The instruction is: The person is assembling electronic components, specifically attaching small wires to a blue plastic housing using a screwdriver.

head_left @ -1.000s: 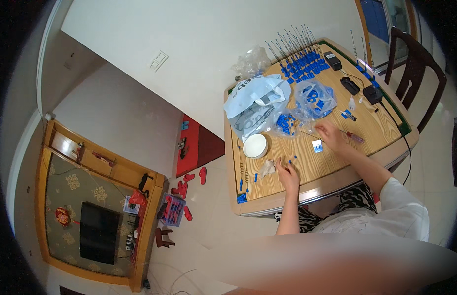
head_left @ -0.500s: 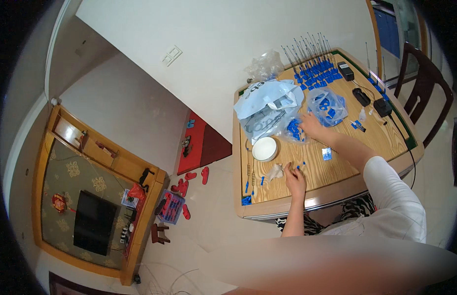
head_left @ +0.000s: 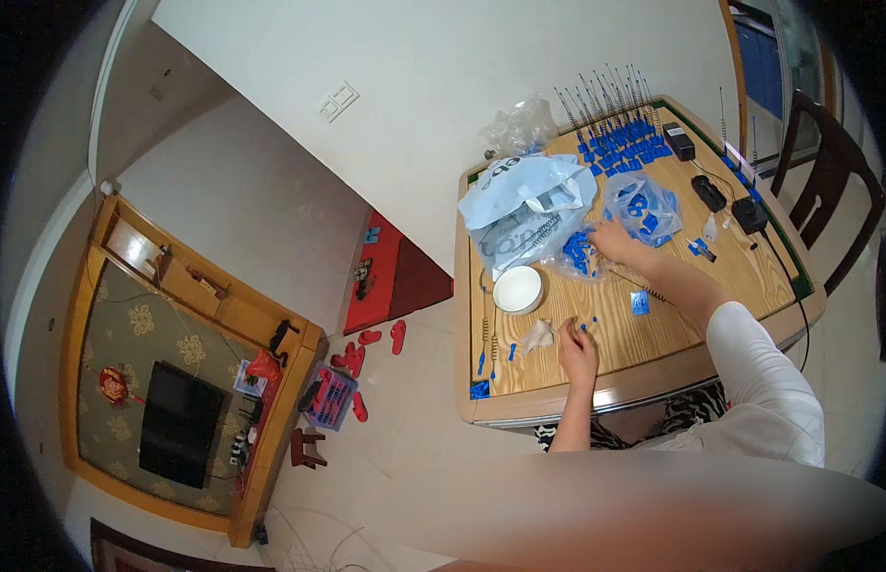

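My right hand [head_left: 612, 242] reaches across the table to an opened clear plastic bag [head_left: 569, 264] of small blue pieces [head_left: 578, 250]. Its fingers are drawn together at the pieces, and what they hold is hidden. Nearer the front edge, my left hand [head_left: 578, 355] rests half curled, thumb and forefinger apart. Tiny blue bits [head_left: 594, 319] lie by its fingertips, beside a crumpled whitish scrap [head_left: 537, 336]. A thin rod with a spring coil [head_left: 656, 294] lies below my right forearm, near a small blue-and-white packet [head_left: 639, 303].
A white bowl [head_left: 517, 290] and a pale blue plastic bag [head_left: 529, 205] stand on the left. Behind are another bag of blue parts [head_left: 643, 212] and several upright spring rods in blue bases [head_left: 622, 145]. Black adapters [head_left: 748, 215] with a cable lie right; a dark chair [head_left: 824, 181] stands beyond.
The whole view has shifted slightly. My right hand stays at the blue pieces with its fingers slightly moved; my left hand keeps nearly the same place on the table.
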Demonstrator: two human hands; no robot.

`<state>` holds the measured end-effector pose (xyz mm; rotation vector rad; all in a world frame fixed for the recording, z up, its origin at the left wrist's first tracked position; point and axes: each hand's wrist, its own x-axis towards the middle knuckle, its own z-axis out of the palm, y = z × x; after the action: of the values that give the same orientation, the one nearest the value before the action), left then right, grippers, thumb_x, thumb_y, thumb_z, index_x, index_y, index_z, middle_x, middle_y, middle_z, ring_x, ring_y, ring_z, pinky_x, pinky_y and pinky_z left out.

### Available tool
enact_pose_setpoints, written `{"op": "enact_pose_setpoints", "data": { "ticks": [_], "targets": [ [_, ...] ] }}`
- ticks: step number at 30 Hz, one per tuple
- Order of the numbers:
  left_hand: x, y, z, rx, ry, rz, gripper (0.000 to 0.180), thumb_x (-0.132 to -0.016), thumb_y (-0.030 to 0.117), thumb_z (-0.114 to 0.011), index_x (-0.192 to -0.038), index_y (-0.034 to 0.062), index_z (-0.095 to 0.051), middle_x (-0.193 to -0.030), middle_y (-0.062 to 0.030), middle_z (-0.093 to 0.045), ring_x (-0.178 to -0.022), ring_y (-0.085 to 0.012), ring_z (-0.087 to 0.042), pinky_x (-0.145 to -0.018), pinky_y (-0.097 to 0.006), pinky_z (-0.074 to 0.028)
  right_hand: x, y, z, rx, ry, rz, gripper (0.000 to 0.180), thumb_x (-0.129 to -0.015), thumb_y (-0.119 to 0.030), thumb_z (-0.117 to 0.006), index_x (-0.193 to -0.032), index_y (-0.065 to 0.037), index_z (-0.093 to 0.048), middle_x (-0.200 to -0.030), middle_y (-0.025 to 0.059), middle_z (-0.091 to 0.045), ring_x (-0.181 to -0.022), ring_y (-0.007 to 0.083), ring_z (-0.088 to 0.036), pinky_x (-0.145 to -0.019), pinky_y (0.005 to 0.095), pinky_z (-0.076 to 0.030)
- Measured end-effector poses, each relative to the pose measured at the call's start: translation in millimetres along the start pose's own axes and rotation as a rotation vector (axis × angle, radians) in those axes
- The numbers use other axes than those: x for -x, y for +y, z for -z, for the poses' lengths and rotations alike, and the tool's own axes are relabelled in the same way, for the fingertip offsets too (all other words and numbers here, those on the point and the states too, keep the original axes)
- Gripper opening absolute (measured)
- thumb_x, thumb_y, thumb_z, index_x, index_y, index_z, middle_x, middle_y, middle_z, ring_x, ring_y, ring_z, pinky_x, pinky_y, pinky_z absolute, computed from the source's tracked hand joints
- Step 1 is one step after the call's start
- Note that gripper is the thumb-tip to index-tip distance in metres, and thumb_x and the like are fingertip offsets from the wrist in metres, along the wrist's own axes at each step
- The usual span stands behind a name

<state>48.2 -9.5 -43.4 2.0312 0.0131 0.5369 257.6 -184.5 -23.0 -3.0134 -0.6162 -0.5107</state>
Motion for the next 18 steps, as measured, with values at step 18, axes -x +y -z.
{"op": "enact_pose_setpoints", "data": {
  "ticks": [18],
  "targets": [
    [-1.3,-3.9,2.9,-0.003,0.031,-0.017,0.025,-0.086,0.008,-0.052,-0.111,0.0046,-0.052,-0.063,-0.0135,-0.053,-0.055,-0.0285,-0.054,-0.054,-0.038,-0.042,-16.7,-23.2,-13.4,-0.175,0.093,-0.081,0.013,-0.074,-0.015,-0.059,-0.075,-0.005,-0.066,-0.082,0.0183,-0.063,-0.084,0.0331,-0.062,-0.073,0.0449,-0.049]
  ]
}}
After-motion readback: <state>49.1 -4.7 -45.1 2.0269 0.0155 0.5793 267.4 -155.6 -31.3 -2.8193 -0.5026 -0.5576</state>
